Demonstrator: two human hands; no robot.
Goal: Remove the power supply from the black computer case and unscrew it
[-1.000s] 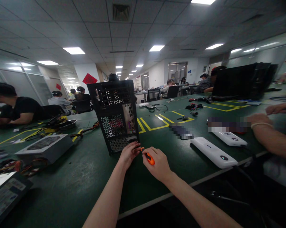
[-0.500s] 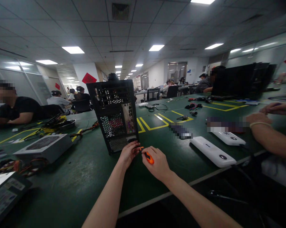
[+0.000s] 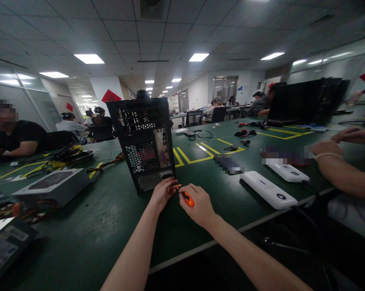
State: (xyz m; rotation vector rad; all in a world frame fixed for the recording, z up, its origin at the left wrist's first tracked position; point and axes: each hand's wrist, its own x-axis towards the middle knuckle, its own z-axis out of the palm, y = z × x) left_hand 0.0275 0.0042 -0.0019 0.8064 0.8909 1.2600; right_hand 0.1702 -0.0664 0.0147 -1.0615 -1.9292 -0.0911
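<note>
A black computer case [image 3: 119, 133] stands upright on the green table, its back panel with vents and ports facing me. My right hand [image 3: 197, 202] is closed around the orange and black handle of a screwdriver [image 3: 187, 198], at the lower right corner of the case. My left hand [image 3: 163, 193] is right beside it, fingers bent and pinched together at the screwdriver's front end, close against the bottom of the back panel. What the left fingertips hold is too small and partly hidden to make out.
Left of the case lie a grey power supply [image 3: 53, 188] with cables and another metal unit [image 3: 9, 246]. To the right are a dark phone-like item [image 3: 229, 164] and white power banks [image 3: 269, 190]. Another person's hands [image 3: 329, 149] rest at the far right.
The view has shifted slightly, so things sit a little further left and higher. Both hands stay at the case's lower corner, the screwdriver still in the right one.
</note>
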